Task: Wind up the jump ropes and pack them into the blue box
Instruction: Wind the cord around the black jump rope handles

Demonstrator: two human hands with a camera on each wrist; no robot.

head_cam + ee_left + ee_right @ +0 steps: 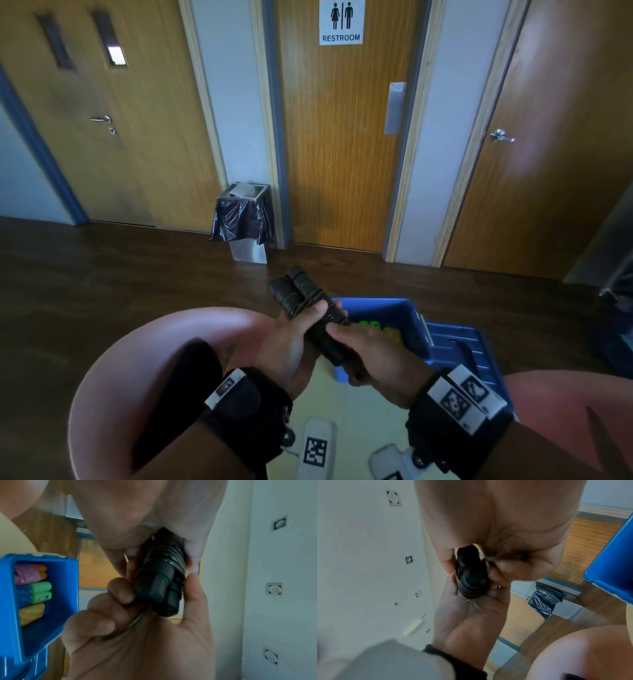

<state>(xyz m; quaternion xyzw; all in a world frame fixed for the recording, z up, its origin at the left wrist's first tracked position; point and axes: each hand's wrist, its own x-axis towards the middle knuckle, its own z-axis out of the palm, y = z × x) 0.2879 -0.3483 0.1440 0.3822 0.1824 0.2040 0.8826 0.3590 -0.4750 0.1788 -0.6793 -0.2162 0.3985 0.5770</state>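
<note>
- Left hand [291, 346], palm up, fingers curled under the black jump rope [310, 310], thumb on its wound cord.
- Right hand [370, 356] grips the handles' near end from above, fingers wrapped.
- Blue box [411, 322] sits open just beyond the right fingers.

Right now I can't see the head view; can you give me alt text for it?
Both hands, left hand and right hand, grip a black jump rope whose cord is wound around its paired handles, held above an open blue box with colourful items inside. Behind, on a dark wood floor, stand a lined bin and a door with a restroom sign.
</note>
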